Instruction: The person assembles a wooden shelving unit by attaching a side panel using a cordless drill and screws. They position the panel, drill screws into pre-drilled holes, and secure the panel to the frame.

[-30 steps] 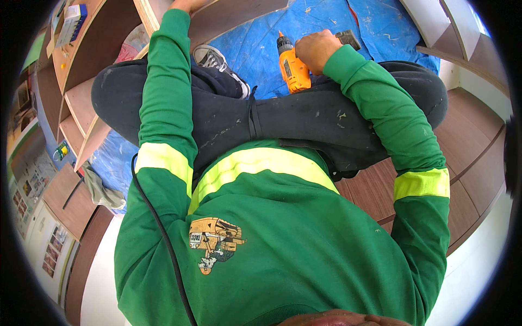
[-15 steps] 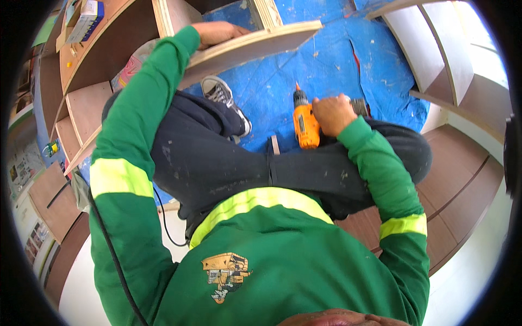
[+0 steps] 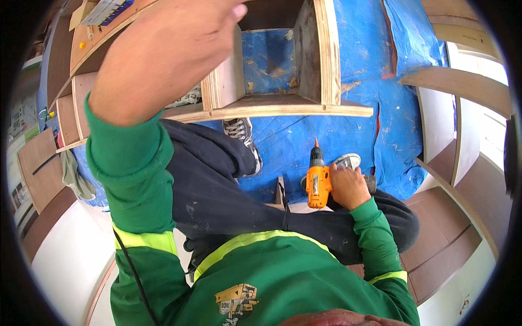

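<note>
My right hand (image 3: 348, 187) is wrapped round the grip of an orange cordless drill (image 3: 318, 187). A pointed orange-red tip shows at its black chuck, aimed away from me above the floor sheet. My left hand (image 3: 168, 54) is raised close to the view at the upper left, in front of a plywood box frame (image 3: 330, 60). Most of its fingers are cut off by the top edge, so whether it holds anything is hidden. The box frame lies ahead of my legs, with a long plywood edge (image 3: 272, 112) facing me.
Blue sheeting (image 3: 353, 136) covers the floor, scuffed and torn. Curved wood panels and shelving (image 3: 467, 89) stand at the right. At the far left, a small carton (image 3: 106, 12) rests on a curved wooden top. My shoe (image 3: 242, 133) is beside the frame; a dark cord (image 3: 130, 266) crosses my left sleeve.
My left hand has come off the plywood frame and up toward the view. The view has shifted, showing more of the box's inside. The drill stays in my right hand.
</note>
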Demonstrator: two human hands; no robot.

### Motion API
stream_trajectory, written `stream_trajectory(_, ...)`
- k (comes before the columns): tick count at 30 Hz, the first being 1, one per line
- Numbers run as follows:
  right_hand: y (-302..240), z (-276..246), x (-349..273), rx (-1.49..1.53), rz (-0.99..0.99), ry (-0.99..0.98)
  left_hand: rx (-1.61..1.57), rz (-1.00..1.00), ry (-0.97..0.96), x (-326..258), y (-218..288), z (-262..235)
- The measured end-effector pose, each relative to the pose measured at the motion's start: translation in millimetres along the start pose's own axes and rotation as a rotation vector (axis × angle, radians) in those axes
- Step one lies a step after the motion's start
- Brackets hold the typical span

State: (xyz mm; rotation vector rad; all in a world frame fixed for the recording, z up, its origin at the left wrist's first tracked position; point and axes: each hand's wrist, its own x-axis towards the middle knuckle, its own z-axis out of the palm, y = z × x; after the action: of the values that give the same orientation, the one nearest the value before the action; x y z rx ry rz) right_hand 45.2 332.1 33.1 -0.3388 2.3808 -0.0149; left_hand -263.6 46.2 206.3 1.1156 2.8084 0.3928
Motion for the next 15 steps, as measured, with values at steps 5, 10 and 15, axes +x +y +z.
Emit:
stream_trajectory(5, 2.1, -0.6, 5.3, -0.013, -0.009, -0.044, 0.153, -0.180, -0.056, -20.1, -29.7, 11.6)
stream_trajectory(10, -3.0, -9.9, 15.4, 0.039, 0.003, -0.103, 0.096, -0.147, -0.031, -22.3, -11.8, 8.5)
stream_trajectory(15, -5.6, -14.6, 22.1, 0.035, 0.005, -0.105, 0.073, -0.175, -0.054, -21.9, -3.3, 8.8)
